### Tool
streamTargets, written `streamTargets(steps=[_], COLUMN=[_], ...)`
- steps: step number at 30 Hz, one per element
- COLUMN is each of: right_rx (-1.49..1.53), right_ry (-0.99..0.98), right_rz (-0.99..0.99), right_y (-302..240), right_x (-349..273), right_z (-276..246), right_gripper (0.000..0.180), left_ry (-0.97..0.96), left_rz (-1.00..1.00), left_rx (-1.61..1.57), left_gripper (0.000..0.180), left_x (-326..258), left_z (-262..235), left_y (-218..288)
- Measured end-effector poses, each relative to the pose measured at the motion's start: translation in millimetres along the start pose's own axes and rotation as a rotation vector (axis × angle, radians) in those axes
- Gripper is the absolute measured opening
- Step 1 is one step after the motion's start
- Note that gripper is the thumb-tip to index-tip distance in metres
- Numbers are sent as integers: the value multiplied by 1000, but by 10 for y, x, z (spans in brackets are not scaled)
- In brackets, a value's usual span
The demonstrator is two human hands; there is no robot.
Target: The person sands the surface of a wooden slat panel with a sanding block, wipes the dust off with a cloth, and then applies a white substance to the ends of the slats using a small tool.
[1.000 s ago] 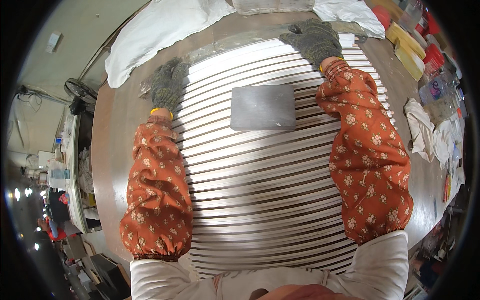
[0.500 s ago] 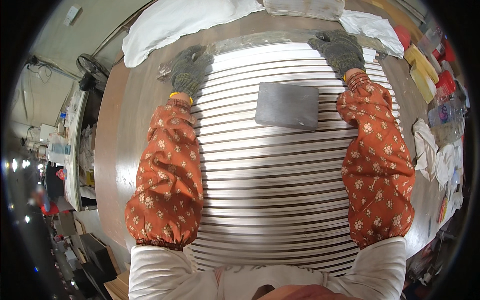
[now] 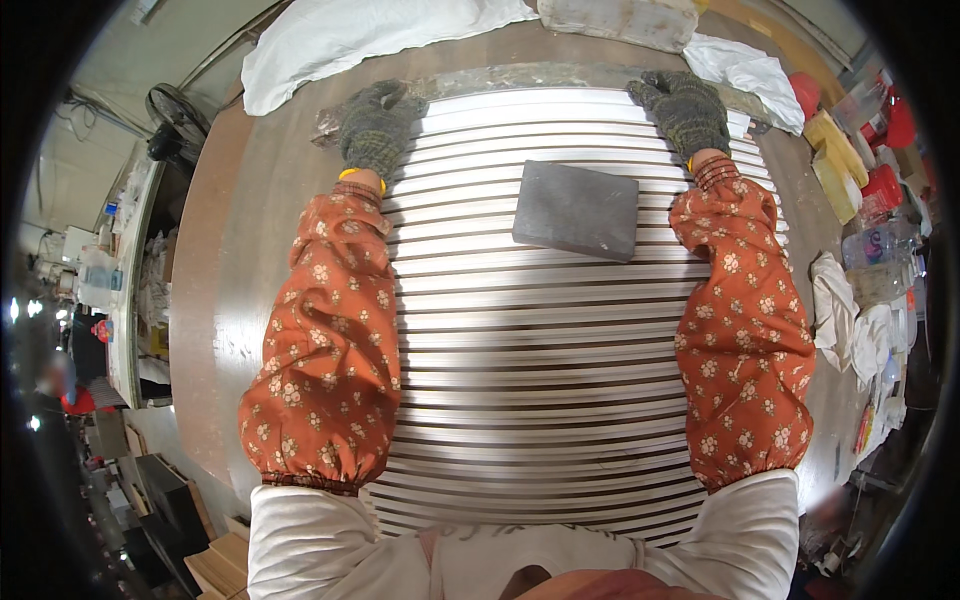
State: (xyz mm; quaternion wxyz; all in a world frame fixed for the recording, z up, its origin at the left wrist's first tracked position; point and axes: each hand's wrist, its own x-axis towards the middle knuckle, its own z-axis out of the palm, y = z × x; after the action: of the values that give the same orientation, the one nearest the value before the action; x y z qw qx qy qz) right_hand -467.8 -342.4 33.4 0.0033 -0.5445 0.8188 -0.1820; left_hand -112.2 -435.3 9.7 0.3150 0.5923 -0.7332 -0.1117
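Many long white strips (image 3: 520,345) lie side by side across the table, with dark gaps between them. At the left end of the farthest strips is my left hand (image 3: 378,130), in a dark grey knitted glove, its fingers bent in around the end. My right hand (image 3: 690,112), gloved alike, curls at the opposite end of the same far strips. The fingertips of both hands are partly hidden. Between my forearms a dark grey rectangular block (image 3: 577,210) rests flat on the strips, slightly turned; neither hand touches it.
Beyond the strips runs a worn, greyish bar (image 3: 530,75). White cloth bundles (image 3: 370,45) and a pale wrapped block (image 3: 620,22) sit along the table's far edge. Crumpled cloths (image 3: 835,310), yellow blocks (image 3: 832,165) and plastic bottles (image 3: 880,245) crowd the right side. A fan (image 3: 175,125) stands at left.
The view has shifted slightly. Both hands stay at the far strip ends, with only small finger movements. The grey block appears turned a little clockwise.
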Motion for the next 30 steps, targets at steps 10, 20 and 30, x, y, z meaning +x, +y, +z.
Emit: streamTargets(steps=[10,20,30], right_rx=[277,-246,-32], right_ry=[123,-412,32], right_rz=[-35,-766,-869], right_y=[112,-986,-620], right_x=[94,-1569,-1600], right_z=[30,-591,-169], right_gripper=[55,77,67], left_ry=[95,-14,282], left_rz=[-4,-291,17], left_rx=[6,-303,-7], left_gripper=[42,29,44], left_x=[65,-30,129], left_z=[43,58,162], left_y=[-88,21,44])
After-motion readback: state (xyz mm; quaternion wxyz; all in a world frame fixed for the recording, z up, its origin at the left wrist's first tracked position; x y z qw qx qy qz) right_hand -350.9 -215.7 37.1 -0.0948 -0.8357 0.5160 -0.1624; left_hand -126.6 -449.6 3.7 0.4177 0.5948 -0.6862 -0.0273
